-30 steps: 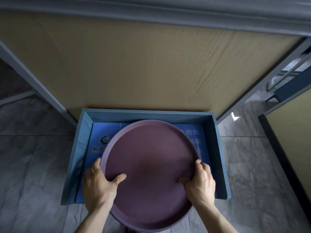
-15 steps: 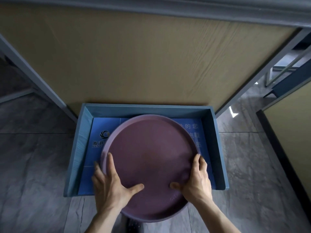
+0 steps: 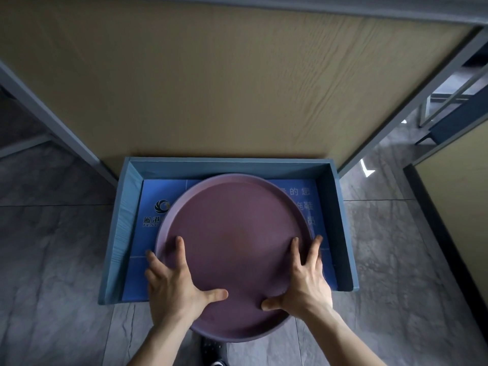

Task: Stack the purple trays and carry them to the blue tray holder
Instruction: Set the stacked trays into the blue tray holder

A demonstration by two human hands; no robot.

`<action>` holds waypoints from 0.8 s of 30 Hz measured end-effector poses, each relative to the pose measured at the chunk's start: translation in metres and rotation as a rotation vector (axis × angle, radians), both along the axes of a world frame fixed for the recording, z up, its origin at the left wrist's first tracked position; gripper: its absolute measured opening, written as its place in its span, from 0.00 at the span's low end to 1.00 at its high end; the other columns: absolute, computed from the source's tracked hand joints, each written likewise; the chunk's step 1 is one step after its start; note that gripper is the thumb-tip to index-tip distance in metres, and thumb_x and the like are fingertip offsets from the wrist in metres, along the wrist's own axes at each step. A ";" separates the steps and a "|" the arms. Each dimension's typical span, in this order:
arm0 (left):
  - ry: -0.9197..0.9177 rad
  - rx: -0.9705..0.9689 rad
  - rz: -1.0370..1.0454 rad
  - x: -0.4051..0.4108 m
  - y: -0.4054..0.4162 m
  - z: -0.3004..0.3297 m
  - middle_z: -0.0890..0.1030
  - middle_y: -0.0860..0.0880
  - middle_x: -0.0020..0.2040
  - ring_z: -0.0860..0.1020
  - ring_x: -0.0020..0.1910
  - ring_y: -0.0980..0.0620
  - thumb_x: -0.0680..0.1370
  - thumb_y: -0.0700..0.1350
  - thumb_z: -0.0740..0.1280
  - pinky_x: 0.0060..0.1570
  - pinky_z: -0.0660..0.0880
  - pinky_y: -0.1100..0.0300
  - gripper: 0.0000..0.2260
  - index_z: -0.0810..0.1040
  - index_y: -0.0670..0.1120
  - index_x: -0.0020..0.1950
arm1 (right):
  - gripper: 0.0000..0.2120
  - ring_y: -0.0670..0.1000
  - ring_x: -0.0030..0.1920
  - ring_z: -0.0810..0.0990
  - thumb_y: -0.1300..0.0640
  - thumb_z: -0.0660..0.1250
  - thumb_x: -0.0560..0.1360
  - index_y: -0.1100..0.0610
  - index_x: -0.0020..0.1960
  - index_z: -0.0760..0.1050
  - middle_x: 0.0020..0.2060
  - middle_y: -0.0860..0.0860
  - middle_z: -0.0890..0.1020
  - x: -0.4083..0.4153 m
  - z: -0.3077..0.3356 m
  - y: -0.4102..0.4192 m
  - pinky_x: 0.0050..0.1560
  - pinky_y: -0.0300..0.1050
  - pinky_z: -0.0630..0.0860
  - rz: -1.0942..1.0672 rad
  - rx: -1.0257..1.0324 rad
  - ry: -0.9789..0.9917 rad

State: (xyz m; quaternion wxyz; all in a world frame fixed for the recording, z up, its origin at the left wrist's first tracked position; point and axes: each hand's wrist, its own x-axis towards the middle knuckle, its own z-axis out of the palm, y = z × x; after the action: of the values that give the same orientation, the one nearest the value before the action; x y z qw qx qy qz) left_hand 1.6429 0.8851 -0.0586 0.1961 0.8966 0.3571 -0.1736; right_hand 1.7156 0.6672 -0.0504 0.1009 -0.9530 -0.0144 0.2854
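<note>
A round purple tray (image 3: 235, 233) lies over the blue tray holder (image 3: 120, 233), its far edge near the holder's back wall and its near edge sticking out past the open front. Whether more trays lie under it I cannot tell. My left hand (image 3: 174, 283) rests on the tray's near-left rim with fingers spread, thumb on the tray's inside. My right hand (image 3: 303, 281) is on the near-right rim the same way, fingers spread over the rim.
The holder sits on a grey tiled floor (image 3: 52, 260) against a tan wood-grain panel (image 3: 237, 88) with grey frame bars on both sides. A blue printed sheet (image 3: 155, 212) lines the holder's bottom. A dark shoe (image 3: 211, 352) shows below the tray.
The tray has slid farther back into the holder. Both hands went from gripping the rim to lying flatter on it with fingers spread.
</note>
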 end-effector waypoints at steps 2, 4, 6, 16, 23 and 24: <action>0.018 0.015 -0.009 0.002 -0.001 0.003 0.41 0.29 0.76 0.57 0.74 0.29 0.46 0.76 0.74 0.71 0.65 0.42 0.72 0.41 0.55 0.81 | 0.79 0.61 0.78 0.32 0.27 0.78 0.47 0.51 0.80 0.34 0.73 0.60 0.23 0.000 0.001 0.000 0.78 0.56 0.56 0.050 -0.048 -0.042; 0.041 0.077 -0.061 0.005 -0.001 0.006 0.38 0.28 0.76 0.53 0.77 0.30 0.47 0.79 0.71 0.74 0.60 0.43 0.72 0.41 0.52 0.81 | 0.78 0.62 0.76 0.26 0.25 0.76 0.46 0.54 0.80 0.36 0.74 0.61 0.24 0.002 0.003 0.002 0.79 0.59 0.43 0.138 -0.090 -0.115; 0.024 0.154 -0.185 0.010 -0.001 0.009 0.35 0.31 0.78 0.45 0.79 0.32 0.48 0.80 0.69 0.77 0.51 0.43 0.72 0.44 0.48 0.82 | 0.78 0.63 0.74 0.22 0.27 0.77 0.49 0.52 0.79 0.30 0.73 0.60 0.23 0.008 0.005 0.008 0.78 0.61 0.37 0.277 -0.094 -0.148; 0.042 0.105 -0.563 0.054 0.010 -0.001 0.24 0.42 0.76 0.28 0.77 0.38 0.49 0.69 0.79 0.77 0.39 0.40 0.73 0.28 0.61 0.76 | 0.83 0.65 0.74 0.24 0.31 0.82 0.43 0.41 0.74 0.21 0.76 0.61 0.26 0.040 -0.011 0.017 0.76 0.62 0.35 0.465 -0.079 -0.079; 0.052 0.138 -0.581 0.058 0.011 0.002 0.29 0.42 0.79 0.32 0.78 0.38 0.48 0.70 0.78 0.78 0.43 0.40 0.73 0.31 0.62 0.77 | 0.83 0.68 0.76 0.29 0.33 0.82 0.42 0.42 0.76 0.25 0.77 0.62 0.30 0.043 -0.013 0.019 0.78 0.64 0.40 0.477 -0.074 -0.106; 0.059 0.140 -0.588 0.059 0.011 0.002 0.29 0.42 0.79 0.32 0.78 0.37 0.48 0.70 0.78 0.78 0.43 0.40 0.73 0.31 0.62 0.77 | 0.82 0.68 0.76 0.29 0.33 0.82 0.43 0.42 0.77 0.26 0.77 0.63 0.30 0.043 -0.012 0.020 0.78 0.64 0.41 0.485 -0.090 -0.107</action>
State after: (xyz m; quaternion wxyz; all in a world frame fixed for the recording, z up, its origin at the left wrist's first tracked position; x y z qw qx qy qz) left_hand 1.7019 0.8958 -0.0561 0.0649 0.9674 0.0988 -0.2239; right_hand 1.7583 0.6874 -0.0623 -0.0139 -0.9389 -0.2354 0.2509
